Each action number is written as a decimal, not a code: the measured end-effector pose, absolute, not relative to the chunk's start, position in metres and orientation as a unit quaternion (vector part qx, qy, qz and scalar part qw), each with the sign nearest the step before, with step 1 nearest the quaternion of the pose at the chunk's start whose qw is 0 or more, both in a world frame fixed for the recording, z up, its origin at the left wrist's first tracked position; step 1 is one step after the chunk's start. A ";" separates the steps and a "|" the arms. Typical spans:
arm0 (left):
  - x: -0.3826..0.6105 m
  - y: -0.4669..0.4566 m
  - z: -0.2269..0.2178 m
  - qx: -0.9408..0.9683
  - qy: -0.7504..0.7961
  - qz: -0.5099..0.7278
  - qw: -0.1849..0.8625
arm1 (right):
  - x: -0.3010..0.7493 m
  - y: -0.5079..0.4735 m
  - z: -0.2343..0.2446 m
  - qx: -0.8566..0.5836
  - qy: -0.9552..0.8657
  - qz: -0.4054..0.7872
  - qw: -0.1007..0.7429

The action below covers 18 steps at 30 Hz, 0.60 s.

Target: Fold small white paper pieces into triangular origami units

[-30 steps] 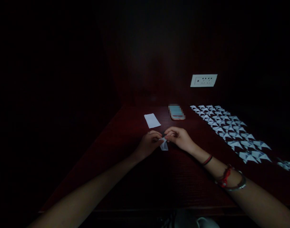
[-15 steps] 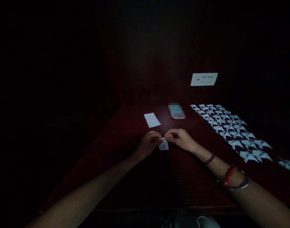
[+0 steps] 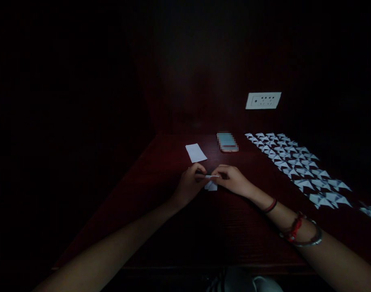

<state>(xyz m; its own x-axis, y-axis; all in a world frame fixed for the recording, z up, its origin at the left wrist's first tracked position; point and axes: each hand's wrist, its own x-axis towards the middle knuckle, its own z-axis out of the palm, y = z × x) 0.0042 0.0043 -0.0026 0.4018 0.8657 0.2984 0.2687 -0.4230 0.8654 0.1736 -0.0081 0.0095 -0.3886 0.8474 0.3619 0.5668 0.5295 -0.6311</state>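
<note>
A small white piece of paper (image 3: 211, 186), creased and partly folded, is pinched between both hands above the dark red table (image 3: 185, 227). My left hand (image 3: 191, 181) grips its upper left edge between thumb and fingers. At the upper right edge my right hand (image 3: 232, 179) is closed on the same paper. Fingertips cover parts of the top edge. Just beyond my hands lies a stack of white paper sheets (image 3: 196, 153).
Rows of folded white paper figures (image 3: 297, 162) cover the table's right side, with more at the far right edge (image 3: 370, 211). A phone (image 3: 227, 142), partly pixelated, lies near the back wall. A white socket panel (image 3: 263, 100) is on that wall.
The paper's top edge now shows as a narrow pale strip between my fingertips, and less of the sheet hangs below. My left fingers have lifted slightly. The view has shifted a little.
</note>
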 end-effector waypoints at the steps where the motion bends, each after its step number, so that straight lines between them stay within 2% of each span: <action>1: 0.005 0.003 -0.001 0.746 0.377 0.398 0.379 | 0.173 -0.009 0.011 -0.438 -0.807 0.196 0.344; 8: 0.006 0.003 0.001 0.740 0.359 0.413 0.390 | 0.170 -0.014 0.016 -0.451 -0.788 0.152 0.390; 18: 0.005 0.003 0.000 0.738 0.354 0.413 0.401 | 0.167 -0.017 0.018 -0.435 -0.804 0.121 0.387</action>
